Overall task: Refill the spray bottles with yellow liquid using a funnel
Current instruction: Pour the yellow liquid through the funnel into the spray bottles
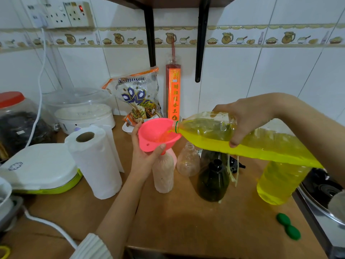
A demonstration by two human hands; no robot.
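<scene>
Fingers of the left hand [144,157] curl round the underside of the pink funnel [156,134], thumb up on its near rim, holding it steady with its spout down in the neck of a frosted pink spray bottle [163,174]. Her right hand [248,120] is clenched over the top of a big clear plastic bottle [224,136], tipped almost flat so its green-ringed mouth sits over the funnel's far rim, and yellow liquid [214,140] is running into the bowl. Just right of the funnel stands a clear, uncapped spray bottle [187,160], and nearer than that a dark green one [212,181], also open at the neck. Behind the dark bottles lie what look like black sprayer heads, with pale dip tubes [235,172] trailing down. Further right of the funnel, under her forearm, is a second large bottle full of yellow liquid [278,184]. Two green caps [288,228] lie on the wooden counter [186,221], well right of the funnel and nearest me. Left of the funnel stands a paper towel roll [95,161], with a rice bag [139,96] behind it against the tiles.
</scene>
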